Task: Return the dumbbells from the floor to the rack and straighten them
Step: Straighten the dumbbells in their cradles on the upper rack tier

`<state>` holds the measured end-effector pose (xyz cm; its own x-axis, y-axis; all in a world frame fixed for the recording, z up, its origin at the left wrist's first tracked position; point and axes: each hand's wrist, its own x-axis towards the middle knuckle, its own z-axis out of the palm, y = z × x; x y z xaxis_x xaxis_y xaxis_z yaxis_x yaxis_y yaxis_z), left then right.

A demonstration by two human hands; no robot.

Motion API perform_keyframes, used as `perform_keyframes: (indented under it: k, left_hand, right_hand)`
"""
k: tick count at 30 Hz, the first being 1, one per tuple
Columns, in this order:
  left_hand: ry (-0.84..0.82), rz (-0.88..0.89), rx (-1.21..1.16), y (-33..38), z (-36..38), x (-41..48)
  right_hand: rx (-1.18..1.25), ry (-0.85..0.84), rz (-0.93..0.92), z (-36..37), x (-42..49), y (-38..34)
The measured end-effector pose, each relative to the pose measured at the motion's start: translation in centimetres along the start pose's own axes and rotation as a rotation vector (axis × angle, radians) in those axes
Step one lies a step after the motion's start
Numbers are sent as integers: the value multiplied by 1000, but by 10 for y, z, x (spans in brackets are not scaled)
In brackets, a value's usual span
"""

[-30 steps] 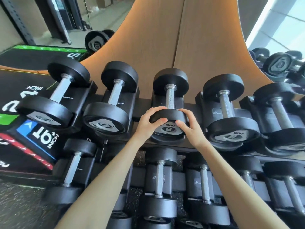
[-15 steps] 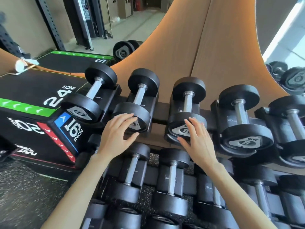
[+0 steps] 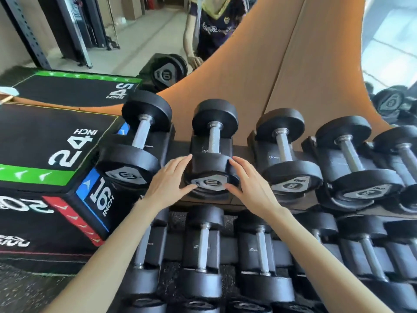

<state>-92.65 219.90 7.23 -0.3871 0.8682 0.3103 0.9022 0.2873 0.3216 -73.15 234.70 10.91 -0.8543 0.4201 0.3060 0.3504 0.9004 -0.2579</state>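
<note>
The dumbbell (image 3: 214, 141), laid front-to-back on the rack (image 3: 179, 147), is touched at its near head by the straight-fingered left hand (image 3: 168, 181) and right hand (image 3: 250, 185).

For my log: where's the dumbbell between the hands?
Head view, centre: that dumbbell sits on the top row of the rack, between the leftmost dumbbell and the 8-marked dumbbell.

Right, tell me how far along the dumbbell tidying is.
Done: both visible tiers of the black metal rack hold dumbbells. In hand: left hand and right hand press the near head of the top tier's second-from-left black steel-handled dumbbell. Left: the leftmost dumbbell looks angled.
</note>
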Motion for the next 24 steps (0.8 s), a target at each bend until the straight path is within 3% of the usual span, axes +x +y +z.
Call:
perform_keyframes:
  k: [10, 13, 20, 24]
  left_hand:
    - [40, 27, -490, -23, 36, 11]
    - [65, 3, -579, -27, 52, 10]
    - [101, -24, -926, -23, 80, 14]
    - [190, -3, -952, -14, 91, 22]
  right_hand:
    - [59, -164, -78, 3, 72, -30]
    - [6, -86, -138, 13, 82, -35]
    - [209, 35, -106, 19, 77, -18]
    - [282, 38, -112, 18, 71, -11]
